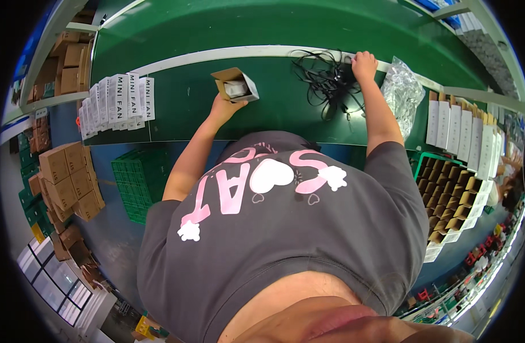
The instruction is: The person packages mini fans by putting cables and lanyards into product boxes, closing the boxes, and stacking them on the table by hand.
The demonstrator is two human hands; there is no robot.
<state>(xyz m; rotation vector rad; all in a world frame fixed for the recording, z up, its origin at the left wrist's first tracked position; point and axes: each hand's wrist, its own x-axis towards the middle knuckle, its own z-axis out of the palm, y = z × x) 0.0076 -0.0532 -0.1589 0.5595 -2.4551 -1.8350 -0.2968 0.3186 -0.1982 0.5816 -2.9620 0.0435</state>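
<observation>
At its left end, the bench (182, 108) carries overlapping white cartons (116, 103), contents hidden; a green crate (138, 183) sits below, its inside unclear. The left hand (223, 108) holds an open box (252, 90) over the bench, fingers and thumb pinching its near end; the card should be light and stiff yet crushable, best held low, clear of the flaps. A whitish item (236, 88) lies inside. Further right, black cables (325, 80) lie tangled, probably limp and prone to snagging, easiest taken by one loose strand. The right hand (364, 66) is at their far right edge, fingers curled; whether they pinch a cable I cannot tell. Beyond are crumpled clear plastic (402, 91), a row of upright white boxes (459, 131) and a green-rimmed crate (439, 156) packed with open-topped boxes (445, 194).
</observation>
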